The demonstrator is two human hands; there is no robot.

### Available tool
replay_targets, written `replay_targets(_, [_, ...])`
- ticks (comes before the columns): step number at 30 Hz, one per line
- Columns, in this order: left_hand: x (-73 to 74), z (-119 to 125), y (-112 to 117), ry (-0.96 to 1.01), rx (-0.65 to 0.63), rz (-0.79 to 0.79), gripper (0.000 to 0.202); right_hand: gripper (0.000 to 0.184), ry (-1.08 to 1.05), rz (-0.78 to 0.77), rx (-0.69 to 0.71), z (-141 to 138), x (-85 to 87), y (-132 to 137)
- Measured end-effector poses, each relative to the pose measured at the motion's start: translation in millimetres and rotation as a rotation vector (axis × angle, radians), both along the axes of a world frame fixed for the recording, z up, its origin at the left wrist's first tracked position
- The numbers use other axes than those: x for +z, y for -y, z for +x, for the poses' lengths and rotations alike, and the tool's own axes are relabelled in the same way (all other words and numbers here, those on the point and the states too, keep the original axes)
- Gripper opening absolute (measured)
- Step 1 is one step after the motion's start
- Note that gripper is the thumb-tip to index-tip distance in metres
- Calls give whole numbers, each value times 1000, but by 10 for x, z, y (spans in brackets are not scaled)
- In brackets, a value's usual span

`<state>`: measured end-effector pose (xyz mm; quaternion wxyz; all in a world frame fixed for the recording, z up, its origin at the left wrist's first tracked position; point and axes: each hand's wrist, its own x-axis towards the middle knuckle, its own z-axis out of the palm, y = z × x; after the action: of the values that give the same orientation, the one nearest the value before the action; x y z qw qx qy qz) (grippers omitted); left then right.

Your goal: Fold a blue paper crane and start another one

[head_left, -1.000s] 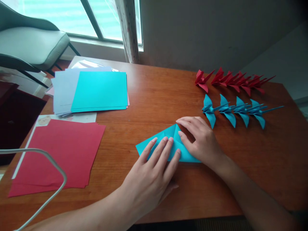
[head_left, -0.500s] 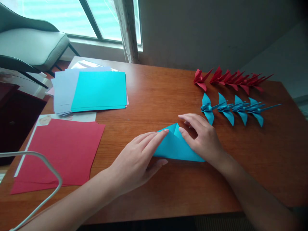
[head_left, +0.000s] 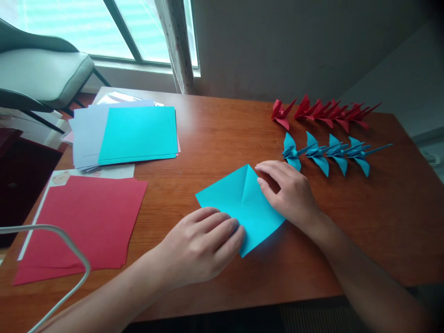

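Observation:
A square sheet of bright blue paper (head_left: 249, 206) lies spread out on the table with one corner pointing away from me. A crease runs down from that far corner. My left hand (head_left: 210, 240) is at the sheet's near left side with its fingers curled round the edge; its thumb is hidden. My right hand (head_left: 286, 189) rests at the right side, thumb and forefinger apart, touching the edge without gripping it.
Several blue paper cranes (head_left: 321, 152) stand in a row at the right, with red paper cranes (head_left: 319, 113) behind them. Flat blue sheets (head_left: 138, 134) and red sheets (head_left: 83, 222) lie at the left. A white cable (head_left: 69, 245) arches over the near left corner of the wooden table (head_left: 215, 129).
The blue paper was folded over into a triangle and is now opened out to a square. My left hand has moved down toward me, its fingers curling. The right hand has stayed about the same.

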<state>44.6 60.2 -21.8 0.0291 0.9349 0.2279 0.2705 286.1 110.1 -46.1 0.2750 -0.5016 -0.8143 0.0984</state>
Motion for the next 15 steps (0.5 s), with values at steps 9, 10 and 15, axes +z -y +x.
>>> replay_targets(9, [0,-22,17,81,-16,-139,20,25,119,-45,228,-35,-31,42])
replay_targets(10, [-5,-26,23,110,-8,-151,20,25,131,-46,243,-41,-32,50])
replay_targets(15, [-8,-22,45,234,92,-208,27,26,119,-53,313,-60,-27,78])
